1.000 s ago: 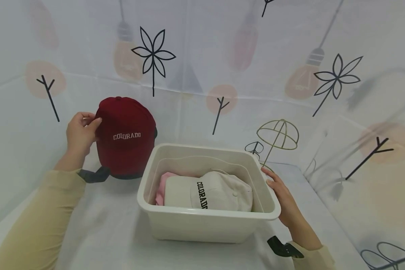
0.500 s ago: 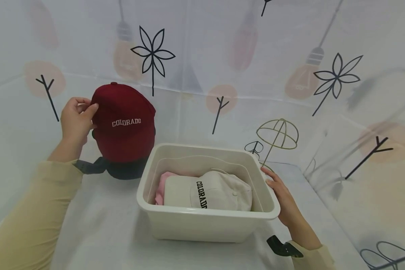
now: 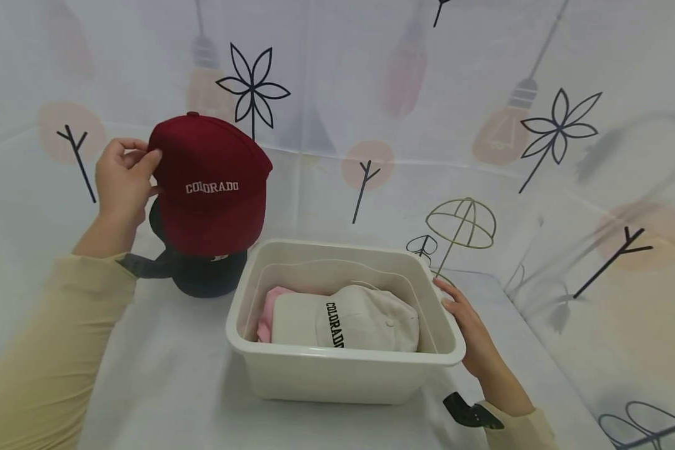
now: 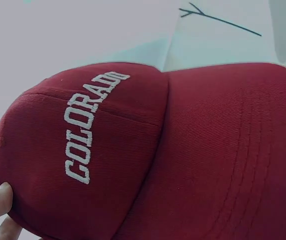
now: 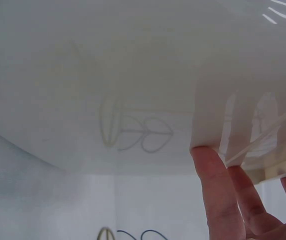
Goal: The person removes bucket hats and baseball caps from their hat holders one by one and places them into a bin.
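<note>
My left hand (image 3: 125, 181) pinches the side of a red baseball cap (image 3: 210, 215) with white COLORADO lettering, held up left of the bin. In the left wrist view the thumb presses on the crown of the red cap (image 4: 43, 150), its brim to the right. Behind and below it a black cap (image 3: 205, 275) shows partly. My right hand (image 3: 475, 334) touches the right side of a white plastic bin (image 3: 337, 375); in the right wrist view its fairly straight fingers (image 5: 218, 190) rest against the outer wall. Inside the bin lies a white COLORADO cap (image 3: 365, 319).
Something pink (image 3: 267, 315) lies beside and under the white cap in the bin. The bin stands on a white-covered table (image 3: 163, 375). Patterned cloth (image 3: 326, 81) hangs behind and to the sides.
My left hand has raised the red cap upward, and more of the black cap has come into view beneath it. The right hand and the bin stay in place.
</note>
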Demonstrator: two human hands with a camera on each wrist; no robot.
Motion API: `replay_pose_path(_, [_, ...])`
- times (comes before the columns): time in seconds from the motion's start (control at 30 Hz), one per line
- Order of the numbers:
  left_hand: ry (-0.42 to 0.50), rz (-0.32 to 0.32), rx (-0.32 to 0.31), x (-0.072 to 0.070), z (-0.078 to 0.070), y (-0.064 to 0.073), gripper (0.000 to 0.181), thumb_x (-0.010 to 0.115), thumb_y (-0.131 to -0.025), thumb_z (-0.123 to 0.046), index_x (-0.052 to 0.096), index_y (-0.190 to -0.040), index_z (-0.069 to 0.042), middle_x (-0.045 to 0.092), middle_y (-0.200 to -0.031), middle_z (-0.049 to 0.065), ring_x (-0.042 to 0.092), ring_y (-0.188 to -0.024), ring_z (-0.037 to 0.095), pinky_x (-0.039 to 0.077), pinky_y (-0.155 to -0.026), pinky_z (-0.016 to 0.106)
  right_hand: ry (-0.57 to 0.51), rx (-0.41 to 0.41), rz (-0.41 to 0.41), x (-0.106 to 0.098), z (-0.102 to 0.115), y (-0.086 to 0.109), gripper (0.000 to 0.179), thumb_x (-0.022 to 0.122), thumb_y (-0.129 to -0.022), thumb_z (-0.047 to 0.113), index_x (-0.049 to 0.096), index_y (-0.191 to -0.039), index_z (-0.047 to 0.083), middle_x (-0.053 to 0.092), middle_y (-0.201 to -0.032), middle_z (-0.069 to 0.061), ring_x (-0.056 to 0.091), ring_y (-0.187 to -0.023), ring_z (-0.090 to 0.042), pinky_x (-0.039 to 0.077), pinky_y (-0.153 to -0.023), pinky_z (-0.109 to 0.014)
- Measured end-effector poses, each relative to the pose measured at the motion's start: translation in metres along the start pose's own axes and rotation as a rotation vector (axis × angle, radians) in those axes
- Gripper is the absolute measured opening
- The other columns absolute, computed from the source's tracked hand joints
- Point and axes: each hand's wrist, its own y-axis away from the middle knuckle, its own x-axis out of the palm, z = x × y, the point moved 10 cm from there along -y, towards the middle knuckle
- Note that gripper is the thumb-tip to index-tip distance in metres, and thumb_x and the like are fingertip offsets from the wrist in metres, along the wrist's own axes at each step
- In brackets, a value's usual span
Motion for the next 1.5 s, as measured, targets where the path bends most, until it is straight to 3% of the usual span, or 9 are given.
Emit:
replay_pose_path(0.33, [0.147, 0.067, 0.018, 0.009, -0.015, 0.008, 0.013, 0.063, -0.088, -0.014, 0.052, -0.094, -0.018, 0.058, -0.113, 0.005, 0.056, -0.091, 0.013, 0.051, -0.049, 0.018, 0.002, -0.005, 0.001, 0.0, 0.0, 0.0, 0.044, 0.031, -0.103, 0.024, 0.027, -0.145, 0.016, 0.052, -0.122, 0.003, 0.058, -0.097, -0.011, 0.053, -0.073, -0.029])
replay_pose_path(0.8, [0.242, 0.189, 0.053, 0.032, -0.033, 0.023, 0.015, 0.063, -0.088, -0.01, 0.051, -0.095, -0.014, 0.06, -0.105, 0.006, 0.057, -0.087, 0.015, 0.053, -0.052, 0.022, 0.002, 0.023, -0.031, -0.003, -0.002, -0.002, 0.043, 0.033, -0.102, 0.026, 0.029, -0.144, 0.017, 0.051, -0.122, 0.005, 0.057, -0.099, -0.01, 0.052, -0.075, -0.029])
replay_pose_path(1.2, [0.223, 0.246, 0.106, 0.052, -0.042, 0.04, 0.014, 0.064, -0.087, -0.01, 0.052, -0.093, -0.013, 0.063, -0.094, 0.001, 0.057, -0.084, 0.014, 0.053, -0.054, 0.022, 0.001, 0.018, -0.025, -0.003, -0.003, -0.001, 0.042, 0.032, -0.103, 0.024, 0.029, -0.144, 0.017, 0.05, -0.122, 0.004, 0.057, -0.099, -0.01, 0.052, -0.075, -0.029])
replay_pose_path(1.5, [0.31, 0.327, 0.129, 0.07, -0.046, 0.053, 0.014, 0.064, -0.087, -0.005, 0.052, -0.092, -0.01, 0.065, -0.086, 0.001, 0.058, -0.076, 0.012, 0.053, -0.056, 0.024, 0.003, 0.023, -0.026, -0.003, -0.004, -0.001, 0.042, 0.032, -0.102, 0.026, 0.03, -0.144, 0.018, 0.05, -0.122, 0.005, 0.056, -0.1, -0.01, 0.052, -0.075, -0.029])
